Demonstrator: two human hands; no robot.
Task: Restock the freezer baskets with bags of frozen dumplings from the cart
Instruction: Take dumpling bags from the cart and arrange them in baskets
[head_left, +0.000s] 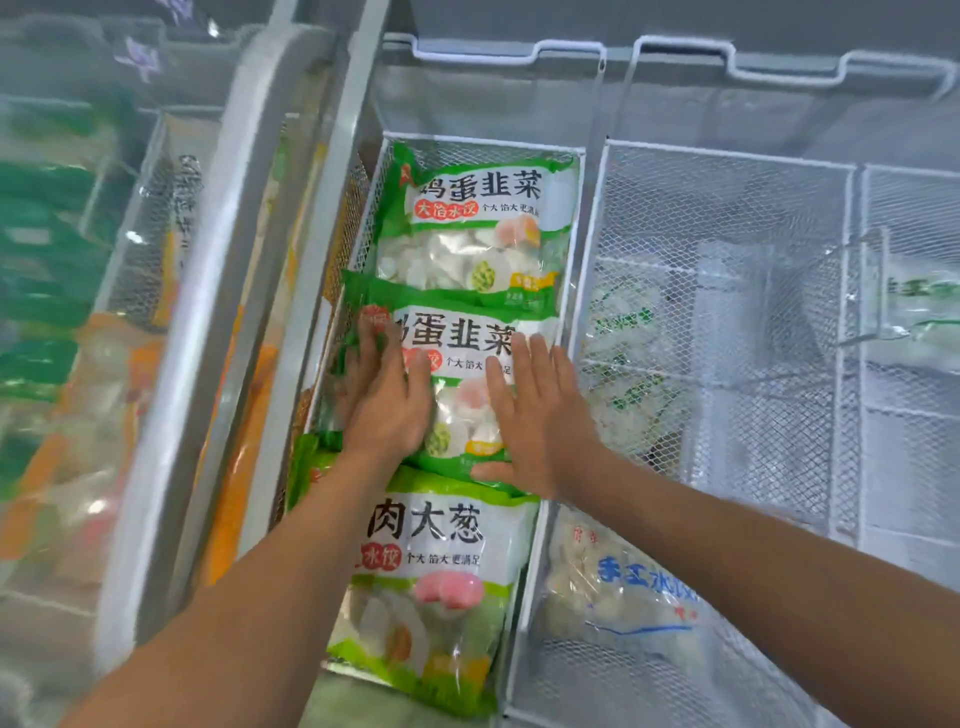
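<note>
Landmark: narrow white wire basket (574, 249) in the chest freezer, centre of view.

Right of it — a larger wire mesh basket (727, 312), with pale bags dimly visible through the mesh low down. Left of it, a sliding glass lid (208, 312) over blurred green and orange packs.

Inside the narrow basket, three green-and-white dumpling bags lie flat in a row, each overlapping the next. Far bag (478, 218) at the back end. Middle bag (457, 364) just in front, its top edge over the far bag's lower edge. Near bag (431, 582), pink print, at the front end; its top is tucked under the middle bag.

Just right of the basket's front end: a clear bag with blue lettering (623, 597).

Left hand (387, 400) — flat on the left half of the middle bag, fingers straight and spread, pressing, not gripping. Right hand (535, 421) flat on the right half of the same bag, fingers straight, thumb out along the bag's lower edge; nothing clasped.
</note>
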